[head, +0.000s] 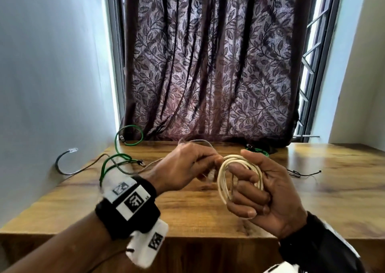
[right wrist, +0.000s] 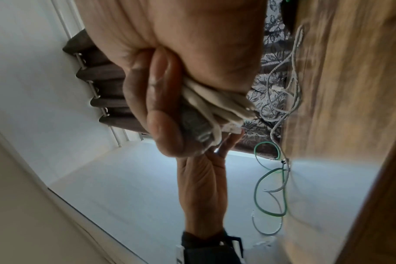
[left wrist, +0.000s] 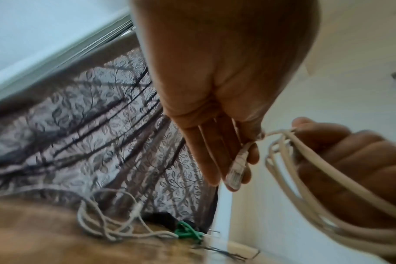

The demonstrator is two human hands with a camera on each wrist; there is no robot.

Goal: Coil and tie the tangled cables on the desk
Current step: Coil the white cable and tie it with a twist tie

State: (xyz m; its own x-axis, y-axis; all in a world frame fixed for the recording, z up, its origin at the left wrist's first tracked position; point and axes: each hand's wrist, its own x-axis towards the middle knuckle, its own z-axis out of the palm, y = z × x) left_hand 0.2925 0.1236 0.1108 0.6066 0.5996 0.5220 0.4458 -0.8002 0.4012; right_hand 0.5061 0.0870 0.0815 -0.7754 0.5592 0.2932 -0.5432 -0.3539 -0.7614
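Observation:
A cream cable coil (head: 224, 169) of several loops is held up over the wooden desk (head: 333, 189). My right hand (head: 248, 191) grips the coil, fingers curled through its loops; the right wrist view shows the strands (right wrist: 215, 105) squeezed in that fist (right wrist: 167, 110). My left hand (head: 212, 163) pinches the cable's free end just left of the coil. In the left wrist view the clear plug (left wrist: 235, 171) hangs down against the left fingers (left wrist: 206, 157), and the cable runs across to the coil (left wrist: 317, 178) in the right hand (left wrist: 355, 160).
Loose cables lie at the desk's back left: a green cable (head: 130, 140), a grey cable (head: 123, 167) and a dark cable with a clear plug (head: 64, 164) near the wall. Another green cable (head: 259, 151) and a thin black wire (head: 303, 172) lie right. A patterned curtain (head: 208, 64) hangs behind.

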